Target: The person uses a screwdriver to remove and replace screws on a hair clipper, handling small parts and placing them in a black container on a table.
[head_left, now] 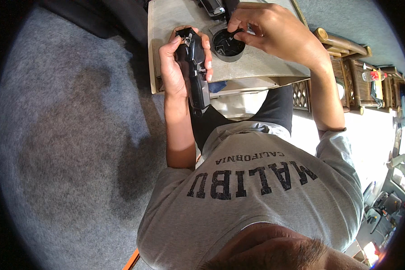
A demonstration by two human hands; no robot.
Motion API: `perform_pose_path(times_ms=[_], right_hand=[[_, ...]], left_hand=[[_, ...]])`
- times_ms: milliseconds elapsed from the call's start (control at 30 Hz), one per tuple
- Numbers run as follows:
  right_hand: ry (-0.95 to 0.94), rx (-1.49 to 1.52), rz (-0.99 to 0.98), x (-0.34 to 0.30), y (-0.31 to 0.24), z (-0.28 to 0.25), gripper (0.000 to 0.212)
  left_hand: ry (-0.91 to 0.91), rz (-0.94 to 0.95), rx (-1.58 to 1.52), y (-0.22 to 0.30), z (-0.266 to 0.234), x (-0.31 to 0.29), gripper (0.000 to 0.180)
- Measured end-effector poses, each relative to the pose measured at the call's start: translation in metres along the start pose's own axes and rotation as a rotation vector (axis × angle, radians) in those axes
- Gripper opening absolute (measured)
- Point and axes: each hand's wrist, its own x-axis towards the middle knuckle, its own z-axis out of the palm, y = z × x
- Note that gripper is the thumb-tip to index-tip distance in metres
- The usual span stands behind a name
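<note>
A glossy black clipper (194,67), a black round tub (228,45), a pale tabletop (265,63), grey carpet (76,135).

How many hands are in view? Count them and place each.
2. The left hand grips a black hair clipper over the table's near edge; the right hand reaches its fingertips into a round black container on the table.

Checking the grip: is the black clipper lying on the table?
No, the left hand holds the black clipper up above the table edge.
</note>
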Motion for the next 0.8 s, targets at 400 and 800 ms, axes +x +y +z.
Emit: perform_pose_path(times_ms=[400, 800], right_hand=[[-0.072, -0.240, -0.016, 0.000, 0.009, 0.029, 0.016], [-0.165, -0.617, -0.102, 0.022, -0.014, 0.046, 0.006]], left_hand=[[0.004, 0.011, -0.001, 0.000, 0.001, -0.001, 0.043], [0.061, 0.004, 0.023, 0.001, 0.004, -0.001, 0.041]])
